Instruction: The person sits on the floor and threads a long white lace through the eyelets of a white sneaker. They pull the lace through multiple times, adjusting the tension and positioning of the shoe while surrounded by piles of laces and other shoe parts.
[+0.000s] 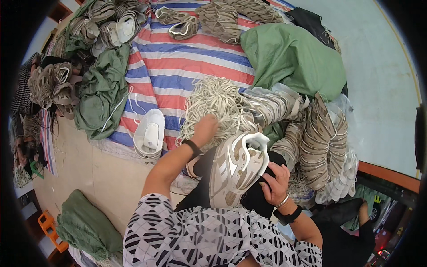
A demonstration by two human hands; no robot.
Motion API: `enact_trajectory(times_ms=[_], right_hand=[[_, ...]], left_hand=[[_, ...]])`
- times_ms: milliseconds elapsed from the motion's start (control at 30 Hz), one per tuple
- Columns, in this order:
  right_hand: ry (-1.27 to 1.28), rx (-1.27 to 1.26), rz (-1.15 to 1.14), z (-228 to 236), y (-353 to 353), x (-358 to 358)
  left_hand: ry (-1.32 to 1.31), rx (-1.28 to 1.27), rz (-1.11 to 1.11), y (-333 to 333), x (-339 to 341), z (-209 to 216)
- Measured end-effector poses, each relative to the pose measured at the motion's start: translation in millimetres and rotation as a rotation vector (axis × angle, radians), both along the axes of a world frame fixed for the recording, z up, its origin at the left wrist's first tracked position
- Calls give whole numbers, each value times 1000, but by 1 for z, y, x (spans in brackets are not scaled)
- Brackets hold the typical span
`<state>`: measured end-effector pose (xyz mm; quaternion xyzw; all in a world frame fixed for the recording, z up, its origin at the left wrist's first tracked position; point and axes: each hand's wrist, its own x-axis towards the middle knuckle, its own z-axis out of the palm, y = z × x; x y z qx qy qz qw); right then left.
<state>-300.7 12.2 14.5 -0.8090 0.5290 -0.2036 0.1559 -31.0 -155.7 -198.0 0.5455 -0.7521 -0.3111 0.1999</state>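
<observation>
A beige and white shoe upper (231,171) lies across my lap on black trousers, its padded white collar pointing up and away from me. At its right edge, my right hand (276,183) has its fingers bent against the upper, gripping that side. My left hand (207,128) is at the near part of a big tangled heap of cream shoelaces (215,100). Its fingers are curled into the laces, and the fingertips are partly hidden.
Stacked uppers (313,142) stand right of my knees. A stack of white shoe pieces (150,133) is at the left on a striped tarp (178,66). Green sacks (296,58) lie beyond. Another person's dark-clothed leg (342,218) is at the lower right.
</observation>
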Motion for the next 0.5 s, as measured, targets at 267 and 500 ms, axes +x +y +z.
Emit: enact_trajectory(times_ms=[267,500], right_hand=[[-76,-64,12,-3,9,1],[-423,-236,-147,34,-6,17]], left_hand=[[449,3,-36,-30,48,165],[1099,193,-43,4,-1,354]])
